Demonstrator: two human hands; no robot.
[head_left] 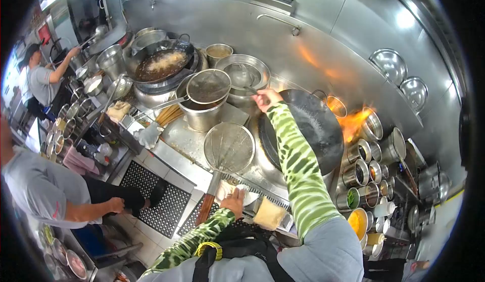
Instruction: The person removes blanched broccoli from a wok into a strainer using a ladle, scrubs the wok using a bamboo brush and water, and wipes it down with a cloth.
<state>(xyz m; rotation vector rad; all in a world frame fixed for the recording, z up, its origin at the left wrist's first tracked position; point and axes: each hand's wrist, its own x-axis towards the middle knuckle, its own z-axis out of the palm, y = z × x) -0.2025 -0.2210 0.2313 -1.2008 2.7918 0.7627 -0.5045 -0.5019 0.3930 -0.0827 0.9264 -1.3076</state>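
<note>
My right hand (266, 100), in a green patterned sleeve, is closed on the handle of a ladle (242, 75) whose bowl is over a round metal pot (259, 70) behind the burners. The arm reaches across a large dark wok (313, 128) with a little steam or liquid sheen. My left hand (233, 202) rests at the counter's front edge on a pale cloth (250, 196); its fingers look bent over the cloth. Beside it lie a wooden handle (205, 209) and a mesh strainer (229, 147). A folded beige cloth (269, 214) is to its right.
Flames (353, 123) rise right of the wok, near metal containers of ingredients (356, 173). At left, a second wok (162, 65) holds bubbling dark liquid, and a strainer (208, 86) sits over a pot (202, 115). A co-worker (45, 186) stands left; another person (45, 82) is farther back.
</note>
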